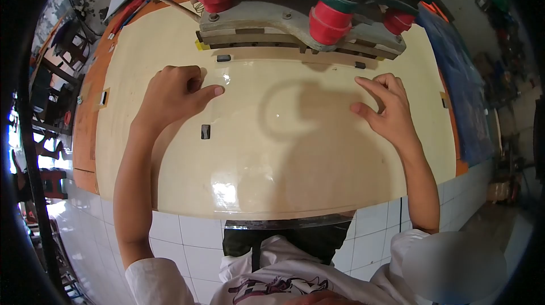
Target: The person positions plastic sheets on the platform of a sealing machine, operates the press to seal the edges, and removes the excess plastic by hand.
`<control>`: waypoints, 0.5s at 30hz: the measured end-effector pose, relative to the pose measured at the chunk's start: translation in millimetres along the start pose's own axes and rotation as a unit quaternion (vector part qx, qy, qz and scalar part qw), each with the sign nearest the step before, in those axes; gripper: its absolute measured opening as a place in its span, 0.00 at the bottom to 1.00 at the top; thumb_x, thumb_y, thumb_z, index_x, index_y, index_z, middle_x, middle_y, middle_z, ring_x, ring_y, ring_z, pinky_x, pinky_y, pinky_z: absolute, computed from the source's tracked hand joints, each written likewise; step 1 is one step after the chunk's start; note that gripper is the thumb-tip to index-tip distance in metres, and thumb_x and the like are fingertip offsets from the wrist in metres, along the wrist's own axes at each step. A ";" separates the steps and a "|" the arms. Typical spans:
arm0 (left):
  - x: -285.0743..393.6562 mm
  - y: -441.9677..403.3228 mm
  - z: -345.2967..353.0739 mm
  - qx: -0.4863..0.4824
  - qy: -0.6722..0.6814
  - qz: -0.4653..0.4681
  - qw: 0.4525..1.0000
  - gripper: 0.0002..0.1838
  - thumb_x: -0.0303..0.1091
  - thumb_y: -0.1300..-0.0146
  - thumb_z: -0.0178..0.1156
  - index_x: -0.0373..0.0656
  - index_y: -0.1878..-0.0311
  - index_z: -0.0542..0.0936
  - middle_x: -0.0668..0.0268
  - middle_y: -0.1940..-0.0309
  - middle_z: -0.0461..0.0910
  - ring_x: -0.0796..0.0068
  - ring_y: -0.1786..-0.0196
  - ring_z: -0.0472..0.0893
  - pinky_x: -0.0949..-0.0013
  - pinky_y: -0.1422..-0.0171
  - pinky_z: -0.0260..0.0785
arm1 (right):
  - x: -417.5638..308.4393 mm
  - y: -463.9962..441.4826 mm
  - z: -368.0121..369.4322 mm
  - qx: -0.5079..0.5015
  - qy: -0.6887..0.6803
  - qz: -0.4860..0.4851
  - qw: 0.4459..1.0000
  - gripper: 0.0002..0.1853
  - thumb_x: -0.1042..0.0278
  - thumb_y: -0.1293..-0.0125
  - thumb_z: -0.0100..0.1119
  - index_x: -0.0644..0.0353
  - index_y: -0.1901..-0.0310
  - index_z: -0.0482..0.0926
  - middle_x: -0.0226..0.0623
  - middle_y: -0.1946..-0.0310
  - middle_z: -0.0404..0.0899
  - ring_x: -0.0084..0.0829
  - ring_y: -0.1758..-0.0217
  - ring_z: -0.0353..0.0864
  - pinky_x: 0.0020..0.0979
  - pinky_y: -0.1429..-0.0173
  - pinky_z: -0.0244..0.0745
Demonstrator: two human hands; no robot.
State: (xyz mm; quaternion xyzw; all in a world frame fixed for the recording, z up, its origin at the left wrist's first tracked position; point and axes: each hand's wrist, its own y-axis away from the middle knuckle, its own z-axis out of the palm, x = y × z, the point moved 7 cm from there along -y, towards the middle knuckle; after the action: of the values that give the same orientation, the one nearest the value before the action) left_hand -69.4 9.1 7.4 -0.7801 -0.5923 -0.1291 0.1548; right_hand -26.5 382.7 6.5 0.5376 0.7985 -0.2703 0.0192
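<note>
A glossy clear sheet (250,152) appears to lie over the cream work surface (128,135); its side edges are hard to make out. My left hand (173,95) is above the left part, fingers curled and thumb stretched out apart from them, with nothing visible between. On the right side, my right hand (386,101) has its index finger and thumb apart, and no object shows in it. Whether either hand touches the surface I cannot tell. Small dark blocks sit near the far edge, one on the left (223,58) and one on the right (360,65). Another dark block (205,131) lies below my left hand.
Beyond the hands, a grey metal press head (261,21) with red cylindrical mounts (330,23) and green arms overhangs the back. Blue plastic sheeting (454,78) hangs along the right edge. Tools and a cord (170,1) lie at the back left. White tiled floor (198,242) shows in front.
</note>
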 end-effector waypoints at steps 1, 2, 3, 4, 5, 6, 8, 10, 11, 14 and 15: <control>-1.4 0.2 0.3 0.003 0.010 0.005 1.000 0.29 0.48 0.41 0.75 0.36 0.80 0.70 0.61 0.88 0.65 0.69 0.82 0.63 0.59 0.74 0.59 | -0.5 -0.2 -0.5 0.007 0.003 -0.003 1.000 0.30 0.48 0.49 0.80 0.53 0.45 0.87 0.33 0.61 0.75 0.38 0.56 0.72 0.37 0.48 0.70; -1.8 0.3 0.3 0.007 0.019 0.010 1.000 0.29 0.48 0.42 0.75 0.35 0.80 0.70 0.61 0.88 0.64 0.69 0.82 0.62 0.59 0.74 0.58 | -0.3 -0.4 -0.4 0.007 0.003 -0.003 1.000 0.30 0.48 0.49 0.80 0.53 0.45 0.87 0.33 0.61 0.75 0.38 0.56 0.72 0.37 0.48 0.70; -1.9 0.4 0.5 0.007 0.019 0.010 1.000 0.29 0.48 0.42 0.75 0.35 0.80 0.70 0.61 0.88 0.64 0.69 0.82 0.62 0.59 0.74 0.58 | -0.3 -0.6 -0.5 0.007 0.008 -0.004 1.000 0.30 0.48 0.48 0.80 0.53 0.45 0.87 0.34 0.61 0.75 0.38 0.56 0.72 0.37 0.48 0.70; -2.0 0.5 0.8 0.006 0.020 0.009 1.000 0.29 0.48 0.42 0.75 0.35 0.80 0.71 0.61 0.88 0.64 0.69 0.82 0.62 0.59 0.74 0.58 | -0.5 -0.7 -0.7 0.007 0.013 -0.006 1.000 0.29 0.48 0.48 0.80 0.53 0.45 0.87 0.34 0.61 0.75 0.38 0.56 0.72 0.37 0.49 0.70; -2.0 0.7 0.9 0.004 0.020 0.008 1.000 0.29 0.49 0.42 0.75 0.35 0.80 0.71 0.61 0.88 0.64 0.69 0.82 0.62 0.59 0.74 0.58 | -0.3 -0.4 -0.6 0.007 0.013 -0.006 1.000 0.29 0.48 0.48 0.80 0.53 0.45 0.87 0.34 0.61 0.75 0.38 0.56 0.72 0.37 0.49 0.70; -1.8 0.7 0.7 0.004 0.020 0.009 1.000 0.29 0.49 0.42 0.75 0.35 0.80 0.71 0.61 0.88 0.64 0.69 0.82 0.62 0.59 0.74 0.58 | 0.0 -0.2 -0.3 0.009 0.015 -0.006 1.000 0.29 0.48 0.48 0.80 0.53 0.45 0.87 0.34 0.60 0.75 0.38 0.56 0.72 0.37 0.49 0.70; -1.5 0.5 0.6 0.002 0.003 0.009 1.000 0.29 0.50 0.41 0.75 0.36 0.80 0.71 0.61 0.87 0.64 0.69 0.82 0.62 0.59 0.74 0.59 | 0.3 -0.5 -0.5 0.011 0.018 -0.006 1.000 0.29 0.48 0.48 0.80 0.53 0.45 0.87 0.34 0.60 0.75 0.38 0.55 0.72 0.38 0.49 0.71; -2.1 0.3 0.9 -0.002 0.004 0.006 1.000 0.29 0.50 0.41 0.74 0.36 0.80 0.72 0.61 0.87 0.65 0.69 0.82 0.62 0.59 0.74 0.59 | 0.1 -0.6 -0.5 0.009 0.014 -0.008 1.000 0.29 0.48 0.47 0.79 0.53 0.45 0.87 0.34 0.60 0.75 0.38 0.55 0.73 0.37 0.49 0.71; -2.5 0.1 1.4 -0.005 0.005 0.002 1.000 0.30 0.51 0.41 0.74 0.36 0.80 0.72 0.61 0.87 0.65 0.68 0.81 0.62 0.58 0.74 0.59 | -0.4 -0.6 -0.8 0.009 0.014 -0.008 1.000 0.29 0.48 0.47 0.79 0.53 0.45 0.87 0.34 0.60 0.75 0.38 0.55 0.73 0.37 0.49 0.71; -2.2 0.4 1.2 -0.001 0.007 0.001 1.000 0.30 0.51 0.41 0.74 0.36 0.80 0.71 0.61 0.88 0.64 0.68 0.82 0.63 0.58 0.73 0.59 | -1.1 -1.2 -0.8 0.004 0.010 0.003 1.000 0.29 0.49 0.47 0.79 0.54 0.45 0.87 0.35 0.59 0.75 0.38 0.55 0.73 0.37 0.48 0.71; -2.3 0.4 1.1 -0.002 0.007 0.001 1.000 0.30 0.51 0.41 0.74 0.36 0.80 0.71 0.61 0.88 0.64 0.68 0.82 0.63 0.58 0.73 0.59 | -1.6 -1.3 -1.2 0.004 0.011 0.004 1.000 0.29 0.49 0.47 0.79 0.54 0.46 0.87 0.35 0.59 0.76 0.38 0.55 0.73 0.37 0.48 0.71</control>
State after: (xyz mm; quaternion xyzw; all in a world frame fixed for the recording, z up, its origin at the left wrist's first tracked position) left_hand -69.6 7.4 5.5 -0.7801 -0.5900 -0.1355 0.1580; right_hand -26.6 381.6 8.6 0.5434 0.7958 -0.2670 0.0093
